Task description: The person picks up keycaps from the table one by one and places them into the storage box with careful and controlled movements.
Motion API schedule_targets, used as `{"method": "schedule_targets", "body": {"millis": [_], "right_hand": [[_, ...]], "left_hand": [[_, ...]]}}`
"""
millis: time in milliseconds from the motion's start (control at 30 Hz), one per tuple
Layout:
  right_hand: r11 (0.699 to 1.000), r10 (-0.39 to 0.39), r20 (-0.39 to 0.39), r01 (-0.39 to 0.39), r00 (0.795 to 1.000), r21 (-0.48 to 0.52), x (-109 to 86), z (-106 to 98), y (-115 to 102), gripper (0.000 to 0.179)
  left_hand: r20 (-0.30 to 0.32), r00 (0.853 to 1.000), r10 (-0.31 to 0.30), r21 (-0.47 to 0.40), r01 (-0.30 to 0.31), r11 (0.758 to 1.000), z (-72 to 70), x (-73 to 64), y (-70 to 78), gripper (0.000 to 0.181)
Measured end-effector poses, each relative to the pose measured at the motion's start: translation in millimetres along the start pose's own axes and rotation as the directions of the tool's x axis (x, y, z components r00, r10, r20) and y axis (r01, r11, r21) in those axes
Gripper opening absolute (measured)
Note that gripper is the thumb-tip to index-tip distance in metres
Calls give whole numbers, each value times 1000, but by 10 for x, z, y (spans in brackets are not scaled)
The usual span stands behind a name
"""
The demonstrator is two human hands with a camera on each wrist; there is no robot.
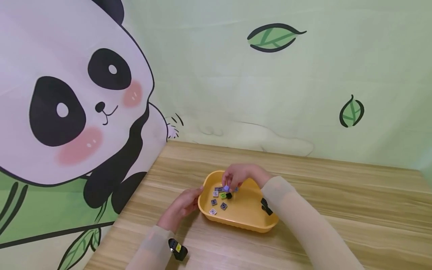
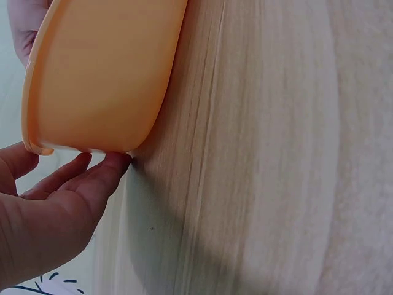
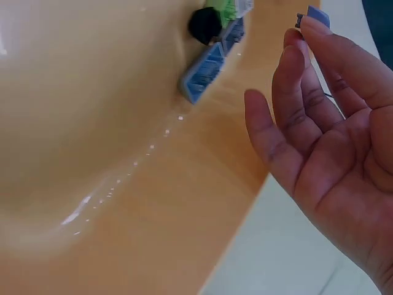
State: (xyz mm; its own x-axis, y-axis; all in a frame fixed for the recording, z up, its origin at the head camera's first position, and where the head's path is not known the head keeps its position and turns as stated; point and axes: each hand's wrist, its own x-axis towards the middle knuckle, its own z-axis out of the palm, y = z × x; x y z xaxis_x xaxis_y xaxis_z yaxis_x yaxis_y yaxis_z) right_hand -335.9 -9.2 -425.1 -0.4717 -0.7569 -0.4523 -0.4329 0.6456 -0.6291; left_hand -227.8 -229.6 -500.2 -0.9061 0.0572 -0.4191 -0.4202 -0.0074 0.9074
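Over the far left part of a yellow plastic tub (image 1: 243,221), my right hand (image 1: 237,175) pinches a small blue-purple toy brick (image 3: 319,16) between thumb and fingertips. The other fingers are spread loosely in the right wrist view. My left hand (image 1: 185,204) touches the outside of the tub's left end, thumb tip at the rim and fingertips against the wall lower down. Inside the tub lie several small grey and white bricks, a lime green brick (image 1: 223,195), a black piece (image 3: 204,26) and a longer blue-grey brick (image 3: 202,72).
The tub stands on a wood-grain table (image 1: 337,195). Behind it hangs a pale green cloth (image 1: 216,67) with a printed panda (image 1: 101,108) and leaves. Each wrist carries a small black device (image 1: 177,250).
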Motion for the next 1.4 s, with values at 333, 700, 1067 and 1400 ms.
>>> {"method": "schedule_targets", "body": {"millis": [333,700,1067,1400], "right_hand": [[987,101,-73,-109,992,-116,0,127,15,16],[961,173,-166,-203,971,-186,30,313,52,19],[925,232,-204,-281,951,-255,52,371,-15,24],[897,270,-229,-331,935,-292,26,386,-61,20]], "left_hand": [[-6,1000,-1,-1,1,1000,-4,9,7,47],[-23,1000,-6,15,7,1000,-14,-25,-24,47],[-19,1000,-2,-1,2,1000,-20,3,-10,47],[-25,1000,-5,2,5,1000,-20,2,-2,47]]}}
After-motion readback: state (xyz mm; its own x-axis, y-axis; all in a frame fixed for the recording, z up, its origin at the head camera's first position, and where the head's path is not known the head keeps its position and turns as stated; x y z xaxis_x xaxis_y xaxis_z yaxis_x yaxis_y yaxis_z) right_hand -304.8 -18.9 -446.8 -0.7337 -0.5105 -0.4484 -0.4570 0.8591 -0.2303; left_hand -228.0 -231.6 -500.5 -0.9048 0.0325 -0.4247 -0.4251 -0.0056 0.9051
